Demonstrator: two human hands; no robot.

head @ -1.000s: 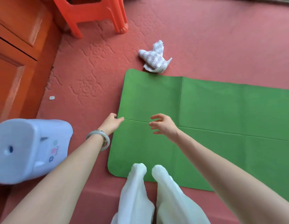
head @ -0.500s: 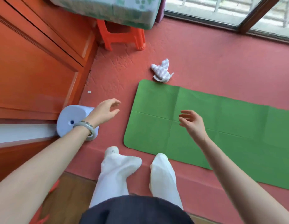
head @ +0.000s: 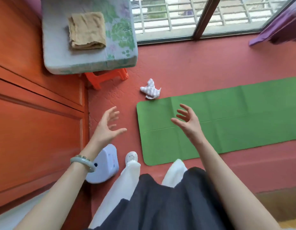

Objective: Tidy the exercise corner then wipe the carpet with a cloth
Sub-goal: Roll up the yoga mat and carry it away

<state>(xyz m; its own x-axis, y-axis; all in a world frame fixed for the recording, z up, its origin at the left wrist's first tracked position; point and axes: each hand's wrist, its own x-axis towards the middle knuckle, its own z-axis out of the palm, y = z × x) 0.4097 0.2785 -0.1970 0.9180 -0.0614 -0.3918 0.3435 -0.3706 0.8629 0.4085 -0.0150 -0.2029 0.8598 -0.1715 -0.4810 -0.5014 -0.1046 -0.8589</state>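
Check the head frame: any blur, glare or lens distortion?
Head view: fingers of the left hand slightly motion-blurred, purple curtain smeared at the corner; head view: wide-angle splay tilts the window frame and cabinet outward; head view: soft daylight, no glare, green exercise mat sharp.

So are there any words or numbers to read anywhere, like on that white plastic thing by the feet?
No words or numbers can be read here.
On the white plastic thing: small coloured marks on its side, too blurred to read.
On the green mat: plain, no print showing.
On the flowered cover: only a flower pattern, no letters.
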